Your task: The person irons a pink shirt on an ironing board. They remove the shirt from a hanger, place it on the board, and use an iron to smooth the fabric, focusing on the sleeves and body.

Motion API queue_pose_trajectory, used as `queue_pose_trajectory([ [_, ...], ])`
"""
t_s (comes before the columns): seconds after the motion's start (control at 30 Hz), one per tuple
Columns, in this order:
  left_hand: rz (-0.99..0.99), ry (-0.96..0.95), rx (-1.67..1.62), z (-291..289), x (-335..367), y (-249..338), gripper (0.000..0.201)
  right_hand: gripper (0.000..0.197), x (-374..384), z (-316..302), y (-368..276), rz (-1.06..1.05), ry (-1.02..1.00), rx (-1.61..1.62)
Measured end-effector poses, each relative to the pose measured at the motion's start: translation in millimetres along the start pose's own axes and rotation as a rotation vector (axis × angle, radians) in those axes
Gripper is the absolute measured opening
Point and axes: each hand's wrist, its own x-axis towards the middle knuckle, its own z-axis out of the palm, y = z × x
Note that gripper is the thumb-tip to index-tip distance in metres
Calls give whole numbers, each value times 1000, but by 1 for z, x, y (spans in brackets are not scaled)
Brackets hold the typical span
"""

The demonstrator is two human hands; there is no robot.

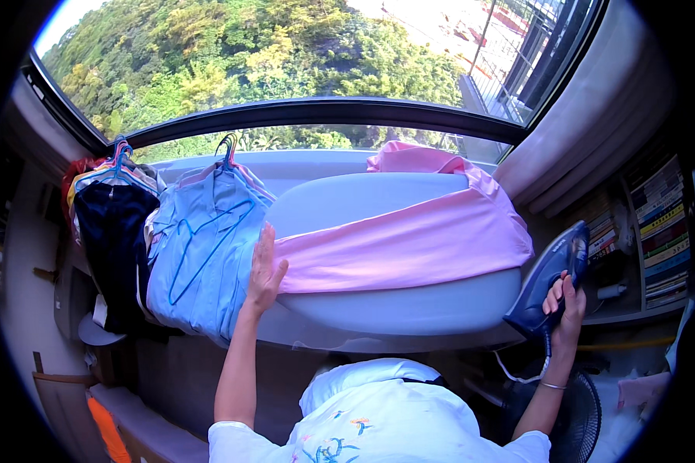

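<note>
A pink garment [409, 239] lies spread across a pale grey ironing board [409, 309]. My left hand [264, 270] rests flat with fingers apart on the garment's left end, at the board's narrow tip. My right hand [565, 309] grips the handle of a dark blue iron [550, 278], held off the board's right end, tilted with its nose pointing up. A white cord [517, 374] hangs below the iron.
Hangers with a light blue shirt [201, 247] and a dark navy garment [112, 239] hang at the left by the window sill. Bookshelves [656, 231] stand at the right. A black fan [575, 420] sits low right. A large window [286, 69] faces green trees.
</note>
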Motion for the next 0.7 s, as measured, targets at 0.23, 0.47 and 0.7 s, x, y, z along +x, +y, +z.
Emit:
queue_pose_trajectory([
  [0.23, -311, 395, -320, 38, -24, -77, 54, 16, -24, 167, 11, 445, -499, 20],
  [0.47, -596, 565, -342, 37, -19, -54, 52, 21, -41, 289, 50, 669, -906, -193],
  [0.7, -685, 541, -334, 34, -23, -58, 56, 28, -42, 334, 80, 734, -1128, -378],
])
